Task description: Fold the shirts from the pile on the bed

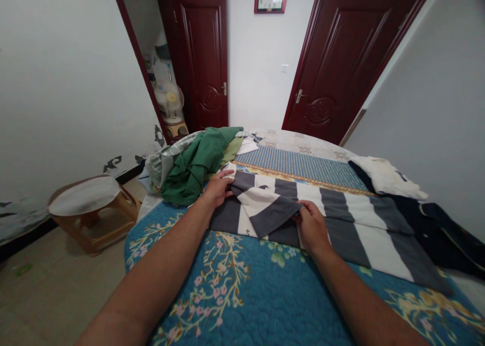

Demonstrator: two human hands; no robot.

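Note:
A grey-and-white striped garment [341, 209] lies stretched out across the middle of the table, its long side running left to right. My left hand [220, 188] is at its left end, thumb and fingers closed on the cloth. My right hand [311, 226] pinches the corner of a loose flap, which looks like a sleeve [265, 207], and holds it out over the rest of the garment. Its hem is pulled taut near my right fingers. Part of the garment's left end is hidden behind my left hand.
A heap of clothes with a green garment [200, 159] on top sits at the back left. White [386, 177] and dark [432, 230] clothes lie at the right. A blue flowered cover [250, 295] spreads over the table. A brown stool [91, 204] stands at the left.

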